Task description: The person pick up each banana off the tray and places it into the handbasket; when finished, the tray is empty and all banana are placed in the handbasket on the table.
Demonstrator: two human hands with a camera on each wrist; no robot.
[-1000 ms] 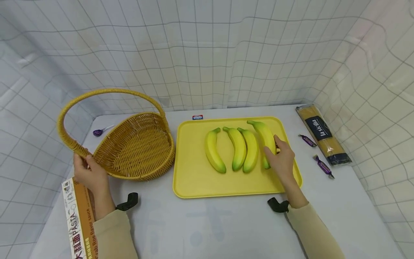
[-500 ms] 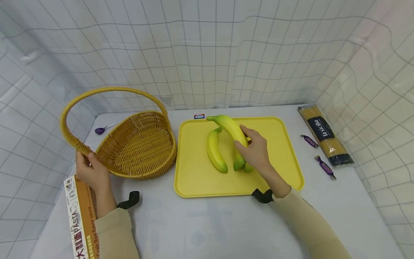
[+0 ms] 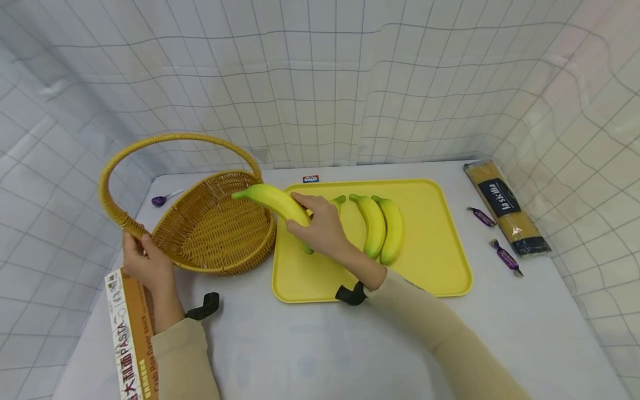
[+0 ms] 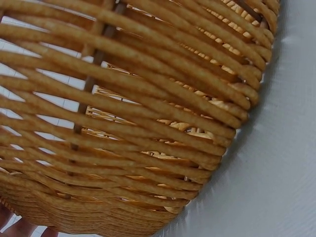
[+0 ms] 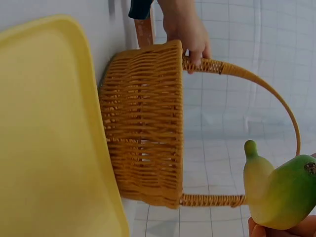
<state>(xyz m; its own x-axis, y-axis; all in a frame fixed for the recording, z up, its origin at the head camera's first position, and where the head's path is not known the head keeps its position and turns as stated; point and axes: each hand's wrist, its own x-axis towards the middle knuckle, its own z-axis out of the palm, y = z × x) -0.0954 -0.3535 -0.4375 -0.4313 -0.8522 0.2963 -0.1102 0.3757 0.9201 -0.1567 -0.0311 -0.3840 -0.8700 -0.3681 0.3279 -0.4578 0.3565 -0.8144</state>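
My right hand (image 3: pixel 322 228) grips a yellow banana with green ends (image 3: pixel 274 199), held up over the left side of the yellow tray (image 3: pixel 430 278). The banana's stem points left, past the rim of a brown wicker basket (image 3: pixel 225 233). In the right wrist view the same banana (image 5: pixel 281 192) fills the lower right corner. My left hand (image 3: pixel 150 264) holds the base of the basket's arched handle at its left side. Two bananas (image 3: pixel 382 228) lie side by side on the tray, and another (image 3: pixel 338 203) is mostly hidden behind my right hand. The basket's inside shows bare weave.
A pasta box (image 3: pixel 132 333) lies by my left forearm. Behind the basket is a purple lollipop (image 3: pixel 160 200). On the right lie a spaghetti packet (image 3: pixel 505 205) and two purple wrapped candies (image 3: pixel 506 257). A small red-and-blue wrapper (image 3: pixel 310 179) sits behind the tray.
My right hand has lifted the rightmost banana off the tray and carried it left, close to the basket. The left hand keeps its hold on the handle.
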